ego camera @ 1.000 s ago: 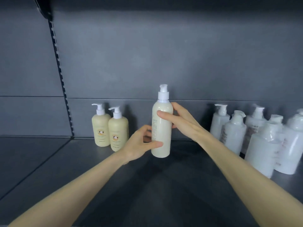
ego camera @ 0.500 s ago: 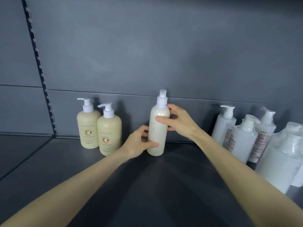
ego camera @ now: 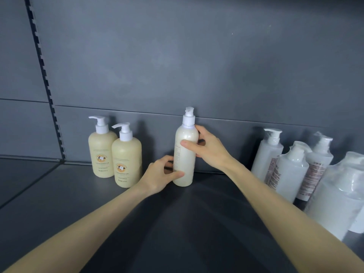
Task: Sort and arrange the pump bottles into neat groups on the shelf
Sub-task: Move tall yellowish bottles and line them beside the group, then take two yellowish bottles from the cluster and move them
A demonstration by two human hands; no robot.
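Though still between left grip [ego camera: 157,178] and right grip [ego camera: 208,152], bottle [ego camera: 185,156] nearer wall [ego camera: 216,75].

Grey back panel [ego camera: 197,56] with a dark slotted upright [ego camera: 47,85] at the left of the frame.

Matte blue-grey across the whole upper part of the frame, unevenly lit, paler toward the centre and darker along the top edge. Crossed a little below mid-height by a thin dark horizontal seam [ego camera: 137,112], slightly bowed by the wide lens. Upright slanting from the top left corner down to the lower left, punched with a row of small rectangular slots. Left of it, a second grey panel [ego camera: 17,66] with its own seam at a similar height. One tiny pale speck [ego camera: 232,33] above centre right.
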